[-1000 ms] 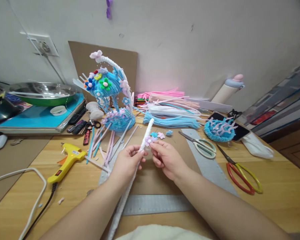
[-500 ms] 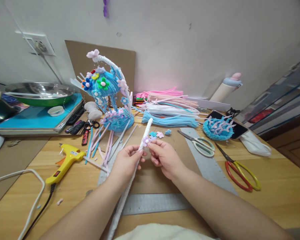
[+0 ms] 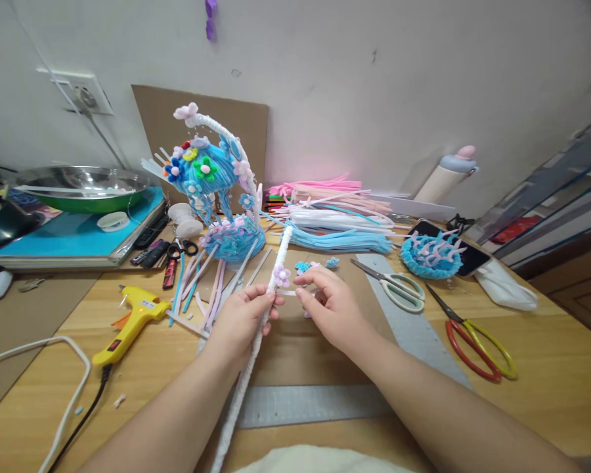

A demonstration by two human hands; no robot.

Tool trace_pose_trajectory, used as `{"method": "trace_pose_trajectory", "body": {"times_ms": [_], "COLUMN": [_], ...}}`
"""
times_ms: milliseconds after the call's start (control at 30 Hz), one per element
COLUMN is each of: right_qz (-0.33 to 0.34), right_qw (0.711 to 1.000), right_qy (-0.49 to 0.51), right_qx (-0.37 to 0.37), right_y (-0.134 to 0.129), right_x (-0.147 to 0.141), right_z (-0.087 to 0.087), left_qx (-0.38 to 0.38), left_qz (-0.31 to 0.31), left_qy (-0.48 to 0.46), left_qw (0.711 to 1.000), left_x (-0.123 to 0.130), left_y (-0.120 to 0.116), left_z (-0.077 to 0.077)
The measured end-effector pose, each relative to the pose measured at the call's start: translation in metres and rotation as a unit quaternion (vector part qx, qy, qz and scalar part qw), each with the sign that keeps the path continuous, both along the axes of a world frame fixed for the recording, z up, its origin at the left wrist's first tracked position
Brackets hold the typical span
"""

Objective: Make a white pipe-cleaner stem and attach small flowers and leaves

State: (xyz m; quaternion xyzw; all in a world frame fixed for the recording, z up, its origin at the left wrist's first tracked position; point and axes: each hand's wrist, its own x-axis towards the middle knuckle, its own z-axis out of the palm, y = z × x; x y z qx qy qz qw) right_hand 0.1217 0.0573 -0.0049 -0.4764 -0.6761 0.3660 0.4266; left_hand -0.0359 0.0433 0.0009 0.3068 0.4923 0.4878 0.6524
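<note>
A long white fuzzy stem (image 3: 249,368) runs up from the bottom edge, and my left hand (image 3: 249,322) is closed round its upper part. Just above those fingers a light purple flower (image 3: 282,276) sits against the stem. To its right, my right hand (image 3: 328,302) has its thumb and fingers apart, off the flower, with nothing visible between them. Behind my right hand lie a blue flower (image 3: 302,267), a partly covered pink one and a small blue piece (image 3: 331,262) on the brown board (image 3: 295,361).
On the left are a yellow glue gun (image 3: 135,322), loose strips and a decorated blue flower piece (image 3: 211,171). Bundled pipe cleaners (image 3: 339,240) lie at the back. Two scissors (image 3: 401,289), a blue ring-shaped piece (image 3: 431,263) and a phone (image 3: 473,256) are on the right.
My right hand has let go of the purple flower and opened slightly to the right. The stem, in my left hand, has shifted a little left and stands more upright.
</note>
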Motion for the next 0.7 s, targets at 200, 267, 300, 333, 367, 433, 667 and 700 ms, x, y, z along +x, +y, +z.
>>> {"method": "trace_pose_trajectory", "body": {"times_ms": [200, 267, 300, 333, 367, 433, 667, 700], "right_qz": [-0.046, -0.101, -0.121, -0.128, -0.120, -0.065, 0.131, 0.136], "right_qw": [0.994, 0.990, 0.986, 0.982, 0.981, 0.993, 0.945, 0.942], "right_qy": [0.075, 0.098, 0.087, 0.061, 0.031, 0.005, 0.168, 0.179], "right_qx": [-0.068, 0.010, 0.073, 0.126, 0.152, 0.095, -0.247, -0.251], "right_y": [-0.007, -0.010, -0.010, -0.009, -0.007, -0.001, 0.014, 0.014], "right_x": [0.009, 0.016, 0.019, 0.021, 0.022, 0.021, 0.010, 0.011], "right_z": [0.022, 0.031, 0.033, 0.034, 0.033, 0.027, 0.012, 0.012], "left_qx": [0.012, 0.015, 0.017, 0.020, 0.024, 0.031, 0.025, 0.024], "left_qz": [-0.005, -0.004, -0.006, -0.010, -0.015, -0.027, -0.040, -0.041], "left_qy": [0.007, 0.026, 0.039, 0.053, 0.065, 0.078, 0.079, 0.080], "left_qw": [1.000, 1.000, 0.999, 0.998, 0.998, 0.996, 0.996, 0.996], "left_x": [0.001, 0.002, 0.003, 0.004, 0.005, 0.007, 0.012, 0.013], "left_y": [-0.002, -0.003, -0.004, -0.005, -0.005, -0.007, -0.011, -0.011], "left_z": [0.004, 0.004, 0.003, 0.003, 0.003, 0.002, 0.004, 0.004]}}
